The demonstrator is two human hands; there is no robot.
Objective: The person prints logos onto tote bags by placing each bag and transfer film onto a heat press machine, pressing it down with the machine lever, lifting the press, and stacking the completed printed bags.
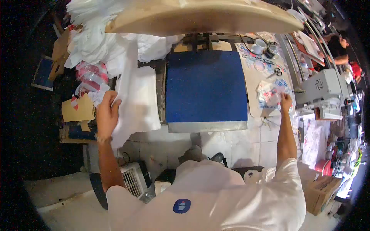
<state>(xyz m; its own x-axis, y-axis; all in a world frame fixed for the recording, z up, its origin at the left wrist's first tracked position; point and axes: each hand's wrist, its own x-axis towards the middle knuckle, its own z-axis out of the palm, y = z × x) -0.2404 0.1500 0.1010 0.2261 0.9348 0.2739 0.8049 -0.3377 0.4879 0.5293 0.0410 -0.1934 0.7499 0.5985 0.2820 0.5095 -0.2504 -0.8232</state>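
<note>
On the left, my left hand (107, 117) has its fingers curled at the edge of a white cloth (142, 100), which hangs over a surface beside the press. My right hand (285, 103) reaches to the right-hand board and pinches a small clear sheet with blue and red print (282, 85). More printed sheets (267, 93) lie in a loose pile just left of those fingers. Between my hands is a flat blue press pad (206, 86) with a pale metal front edge. The tips of my left fingers are partly hidden.
A large tan padded board (204, 17) overhangs the top. White cloths (94, 46) are heaped at the upper left. Scissors (277, 72), tape rolls (259, 46) and a grey machine (322, 90) are on the right. A co-worker (339, 50) is at the far right; a fan-like unit (133, 179) stands below left.
</note>
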